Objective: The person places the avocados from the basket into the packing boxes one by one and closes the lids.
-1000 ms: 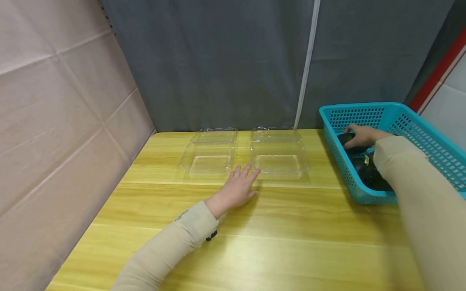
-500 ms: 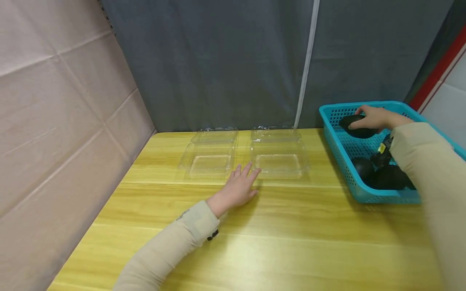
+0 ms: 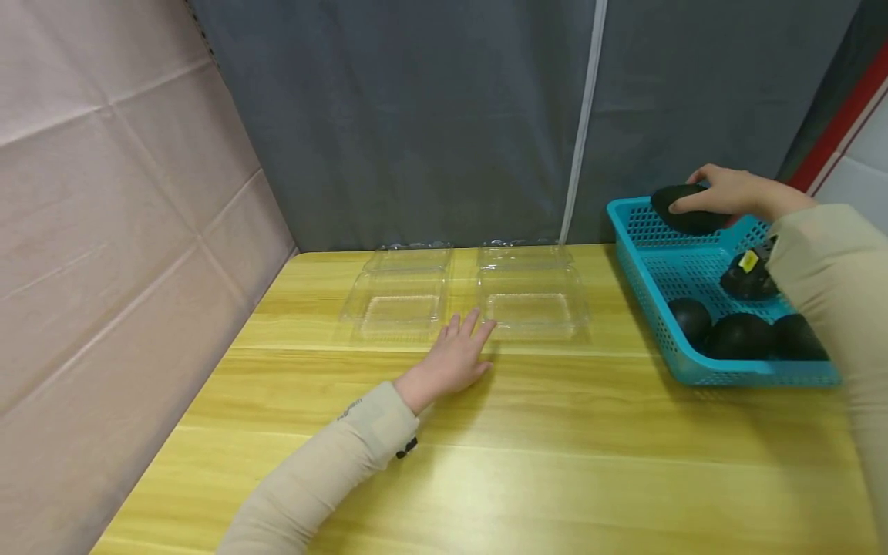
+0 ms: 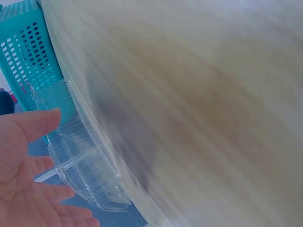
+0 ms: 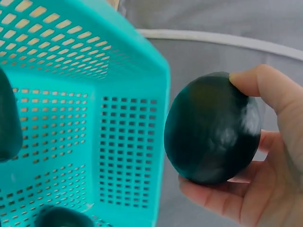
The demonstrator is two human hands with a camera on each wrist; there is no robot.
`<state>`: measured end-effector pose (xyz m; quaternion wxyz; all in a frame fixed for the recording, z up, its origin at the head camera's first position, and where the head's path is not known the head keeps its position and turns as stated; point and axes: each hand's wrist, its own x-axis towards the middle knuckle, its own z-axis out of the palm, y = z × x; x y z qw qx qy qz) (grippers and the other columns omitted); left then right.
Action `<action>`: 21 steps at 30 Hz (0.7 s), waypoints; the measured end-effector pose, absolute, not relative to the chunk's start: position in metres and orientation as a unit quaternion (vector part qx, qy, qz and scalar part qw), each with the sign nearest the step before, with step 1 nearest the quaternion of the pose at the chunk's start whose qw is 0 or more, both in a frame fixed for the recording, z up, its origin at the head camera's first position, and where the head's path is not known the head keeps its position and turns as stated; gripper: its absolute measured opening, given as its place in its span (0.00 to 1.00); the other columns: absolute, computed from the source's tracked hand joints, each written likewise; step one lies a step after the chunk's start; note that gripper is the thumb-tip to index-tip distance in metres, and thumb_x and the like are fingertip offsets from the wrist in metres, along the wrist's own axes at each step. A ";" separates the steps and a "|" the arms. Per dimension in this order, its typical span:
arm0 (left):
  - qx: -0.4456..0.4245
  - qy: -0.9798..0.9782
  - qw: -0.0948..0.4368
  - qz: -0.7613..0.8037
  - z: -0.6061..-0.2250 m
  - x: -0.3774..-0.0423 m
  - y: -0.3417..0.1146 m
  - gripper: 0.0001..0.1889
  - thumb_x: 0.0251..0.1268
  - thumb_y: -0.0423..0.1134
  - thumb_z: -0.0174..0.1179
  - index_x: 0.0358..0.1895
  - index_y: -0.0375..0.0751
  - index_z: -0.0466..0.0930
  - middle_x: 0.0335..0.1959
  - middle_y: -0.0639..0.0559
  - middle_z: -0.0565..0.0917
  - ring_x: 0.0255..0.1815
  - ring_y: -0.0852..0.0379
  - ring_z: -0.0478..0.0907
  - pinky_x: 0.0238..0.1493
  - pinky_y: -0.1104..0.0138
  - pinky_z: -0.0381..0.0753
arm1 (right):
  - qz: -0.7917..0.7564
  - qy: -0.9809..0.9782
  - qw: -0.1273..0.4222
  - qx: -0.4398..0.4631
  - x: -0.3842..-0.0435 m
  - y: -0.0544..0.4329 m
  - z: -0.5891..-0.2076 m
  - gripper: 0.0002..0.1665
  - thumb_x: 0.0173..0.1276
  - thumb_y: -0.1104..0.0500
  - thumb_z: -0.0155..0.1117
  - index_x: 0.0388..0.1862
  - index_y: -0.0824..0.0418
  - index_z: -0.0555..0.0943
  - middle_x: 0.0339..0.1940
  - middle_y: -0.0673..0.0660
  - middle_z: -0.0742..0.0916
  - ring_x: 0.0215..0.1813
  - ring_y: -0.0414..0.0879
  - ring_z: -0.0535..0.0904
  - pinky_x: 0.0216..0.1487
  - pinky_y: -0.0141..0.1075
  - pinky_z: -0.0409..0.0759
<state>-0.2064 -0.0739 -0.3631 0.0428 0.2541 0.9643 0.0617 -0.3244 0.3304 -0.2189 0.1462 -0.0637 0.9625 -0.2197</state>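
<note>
My right hand (image 3: 735, 193) grips a smooth, glossy, dark egg-shaped fruit (image 3: 680, 220), held up over the back part of the blue basket (image 3: 756, 371). In the right wrist view, the thumb presses on one side of the fruit (image 5: 213, 130) and curled fingers support the other. More dark rounded fruits (image 3: 741, 338) lie along the basket's front side. My left hand (image 3: 452, 362) is spread, fingers straight, just in front of two clear plastic boxes, a left box (image 3: 402, 308) and a right box (image 3: 530, 308). Whether its fingertips touch the right box, I cannot tell.
The boxes stand side by side with lids raised at the wooden table's (image 3: 555, 462) back edge. A grey curtain (image 3: 416, 131) hangs behind them. A pale covered wall (image 3: 118, 193) borders the left side. The basket's raised walls enclose the fruits at right.
My right hand has lifted the dark egg-shaped fruit from the basket floor, moving up and slightly right. More fruits have come into sight below the forearm. The left hand has stayed nearly still.
</note>
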 end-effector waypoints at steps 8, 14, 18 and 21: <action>0.251 0.964 0.051 0.066 -0.361 -0.206 -0.073 0.36 0.62 0.47 0.56 0.71 0.45 0.50 0.72 0.38 0.48 0.69 0.31 0.47 0.66 0.44 0.54 | -0.174 0.974 0.134 -0.064 -0.326 0.307 -0.203 0.53 0.63 0.37 0.50 0.66 0.75 0.43 0.62 0.81 0.53 0.53 0.69 0.61 0.32 0.45 0.79; 0.252 0.965 0.048 0.059 -0.361 -0.207 -0.073 0.36 0.62 0.48 0.56 0.71 0.45 0.51 0.72 0.37 0.48 0.69 0.31 0.48 0.66 0.44 0.55 | -0.119 0.981 0.122 -0.096 -0.323 0.282 -0.198 0.51 0.65 0.38 0.49 0.67 0.75 0.44 0.61 0.82 0.56 0.56 0.71 0.60 0.47 0.58 0.71; 0.254 0.965 0.046 0.055 -0.360 -0.207 -0.072 0.36 0.62 0.48 0.56 0.70 0.44 0.52 0.72 0.37 0.49 0.68 0.31 0.49 0.66 0.45 0.56 | -0.094 0.982 0.113 -0.120 -0.321 0.262 -0.196 0.50 0.65 0.38 0.48 0.67 0.74 0.46 0.61 0.81 0.60 0.58 0.72 0.59 0.51 0.62 0.65; 0.253 0.965 0.048 0.052 -0.360 -0.208 -0.072 0.36 0.62 0.48 0.56 0.71 0.44 0.51 0.72 0.37 0.49 0.68 0.31 0.49 0.66 0.45 0.56 | -0.087 0.980 0.110 -0.138 -0.319 0.247 -0.196 0.48 0.65 0.39 0.49 0.68 0.72 0.48 0.60 0.80 0.63 0.57 0.71 0.62 0.49 0.60 0.68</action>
